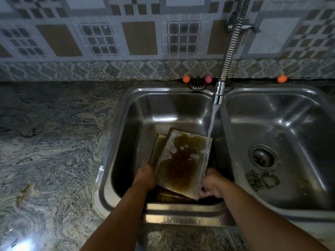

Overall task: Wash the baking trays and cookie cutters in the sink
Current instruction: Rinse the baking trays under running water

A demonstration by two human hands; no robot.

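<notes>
Nearest, both hands reach into the left basin (126, 134). The left hand (145, 177) grips the left edge of a soapy tray (183, 160), its fingers hidden behind it; the right hand (213, 183) curls round the tray's lower right corner. The tray tilts over a second tray (158, 147) lying beneath. Water (213, 120) from the tap (218, 93) strikes its far right corner. Cutters (262, 180) lie in the right basin (308, 124) near the drain (262, 157)
</notes>
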